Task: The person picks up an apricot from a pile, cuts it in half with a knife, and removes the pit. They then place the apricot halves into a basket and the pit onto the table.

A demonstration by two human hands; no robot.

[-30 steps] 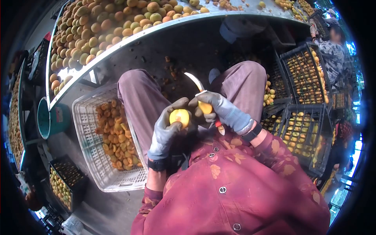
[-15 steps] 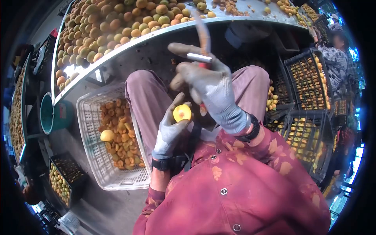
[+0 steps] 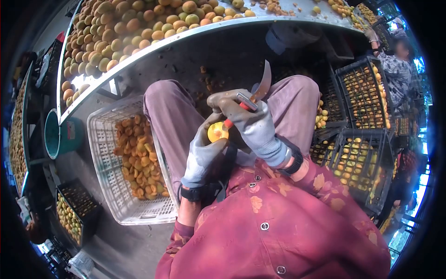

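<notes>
Steel table, head view: heaped with apricots. White crate of halved fruit beside the left knee. Left hand, gloved: fingers wrapped around a halved apricot above the lap. Right hand, gloved: clenched on a curved knife, blade upward, just beside the fruit.

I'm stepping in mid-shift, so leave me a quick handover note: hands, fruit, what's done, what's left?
Left hand: grip shut on a cut fruit half, cut face up, over the lap.
Right hand: grip shut on the curved knife, blade pointing up, just above the half.
Done: white crate beside the left knee holds many cut pieces.
Left: whole fruit heaped on the metal table ahead; black crates at the right hold more.
</notes>
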